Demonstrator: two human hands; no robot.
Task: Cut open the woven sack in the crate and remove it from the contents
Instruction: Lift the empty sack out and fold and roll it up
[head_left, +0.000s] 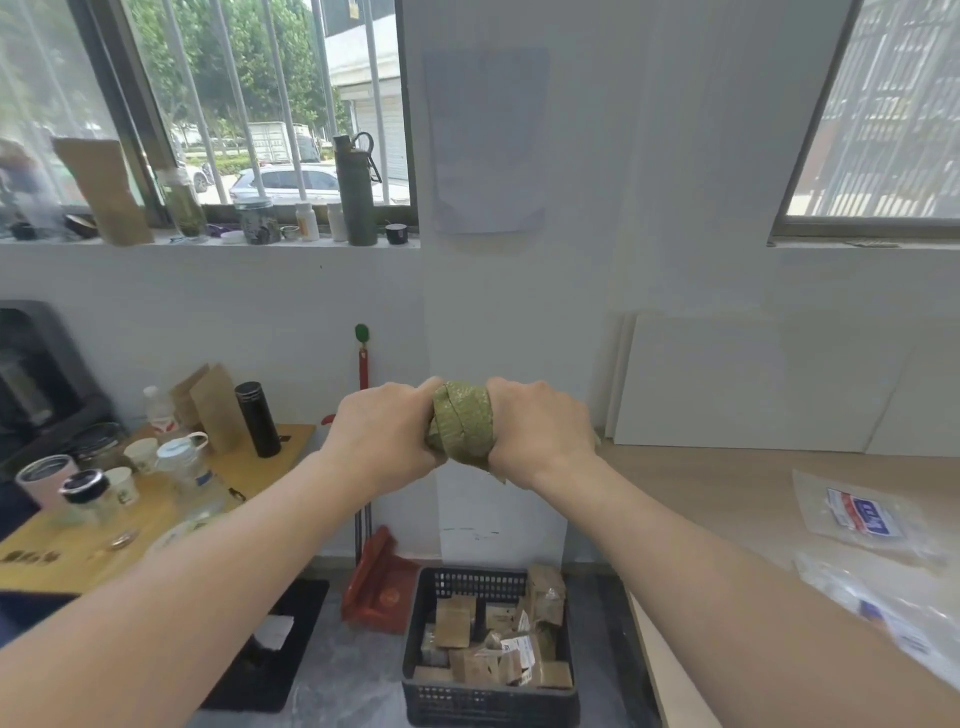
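The green woven sack (462, 423) is rolled into a tight bundle and held up in the air in front of the white wall. My left hand (384, 434) grips its left end and my right hand (540, 428) grips its right end, fingers curled round it. Far below, on the grey floor, stands the black plastic crate (488, 701). Inside it lie several brown paper parcels (454, 621), loose and uncovered.
A red dustpan (379, 582) leans by the wall left of the crate. At left, a yellow table (249, 467) carries cups, jars and a black flask (258, 418). At right is a wooden counter (701, 488) with clear plastic bags (857, 512). A black mat (270, 654) lies on the floor.
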